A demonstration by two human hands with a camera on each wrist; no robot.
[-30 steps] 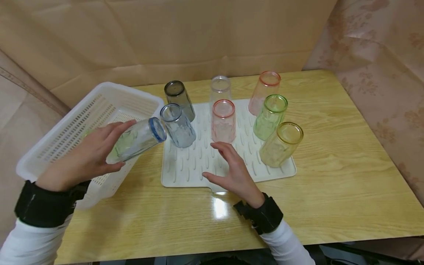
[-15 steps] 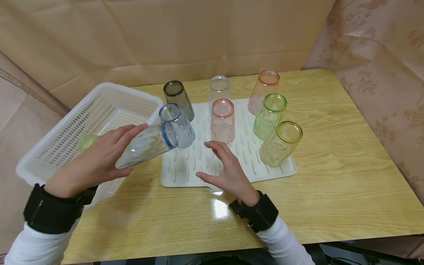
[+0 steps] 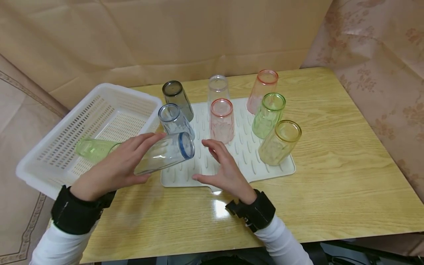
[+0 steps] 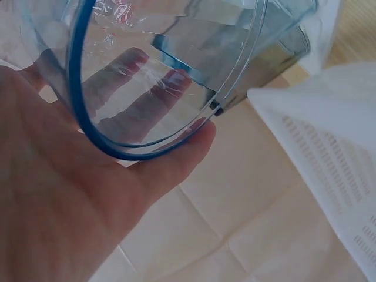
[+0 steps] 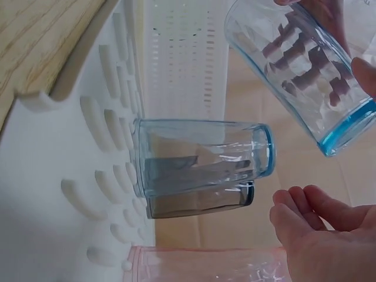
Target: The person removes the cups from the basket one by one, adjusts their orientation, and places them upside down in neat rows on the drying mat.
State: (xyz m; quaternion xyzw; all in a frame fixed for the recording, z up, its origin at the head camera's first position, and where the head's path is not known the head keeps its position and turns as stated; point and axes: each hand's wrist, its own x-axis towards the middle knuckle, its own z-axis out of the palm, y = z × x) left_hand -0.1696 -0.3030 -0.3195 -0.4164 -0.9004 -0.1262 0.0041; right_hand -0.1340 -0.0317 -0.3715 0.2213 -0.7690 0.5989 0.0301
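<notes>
My left hand (image 3: 116, 162) grips a clear drinking glass (image 3: 162, 154) with a blue-tinted end. The glass is tilted nearly sideways, its blue end pointing right over the left part of a white ridged drying mat (image 3: 185, 173). In the left wrist view, fingers show through the wall of the glass (image 4: 164, 94). My right hand (image 3: 226, 173) hovers over the mat's front, thumb and fingers spread apart with nothing between them. From the right wrist camera, the right hand (image 5: 323, 229) is near the glass's blue end but apart from it. Behind the held glass stands a blue glass (image 3: 175, 123), bottom up.
More upturned glasses stand on the mat: grey (image 3: 179, 99), clear (image 3: 218, 88), pink (image 3: 222, 123), another pink (image 3: 261, 92), green (image 3: 268, 116) and yellow (image 3: 278, 145). A white perforated basket (image 3: 43, 147) at the left holds a green glass (image 3: 92, 149) lying down.
My left hand has carried the held glass rightward from over the basket to the mat's left side, uncovering the green glass. My right hand has shifted slightly left, still spread.
</notes>
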